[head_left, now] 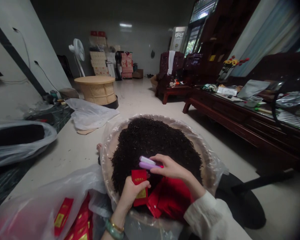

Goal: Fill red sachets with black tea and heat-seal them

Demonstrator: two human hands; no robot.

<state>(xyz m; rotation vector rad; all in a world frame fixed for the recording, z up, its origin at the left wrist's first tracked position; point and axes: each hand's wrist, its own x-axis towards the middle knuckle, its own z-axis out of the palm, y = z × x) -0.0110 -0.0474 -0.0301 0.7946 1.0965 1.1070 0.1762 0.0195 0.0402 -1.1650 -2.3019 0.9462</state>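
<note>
My left hand (pixel 133 190) is closed around a small red packet (pixel 140 176) with gold lettering and a yellow label, held upright over the near side of the basket. My right hand (pixel 168 166) grips a purple and white handheld bag sealer (pixel 147 162) just above the packet's top right. Both hands are over a wide round basket (pixel 106 180) lined with clear plastic. Dark, dry tea leaves (pixel 155 143) are heaped in it. More red packets (pixel 173 198) lie on the leaves below my right forearm.
A clear plastic bag (pixel 72 186) with red and gold packets (pixel 63 213) is at the lower left. Another bag (pixel 45 143) of dark leaves stands at left. A round wooden stool (pixel 95 81), a dark table (pixel 230 116) and a black stand base (pixel 242 206) surround the basket.
</note>
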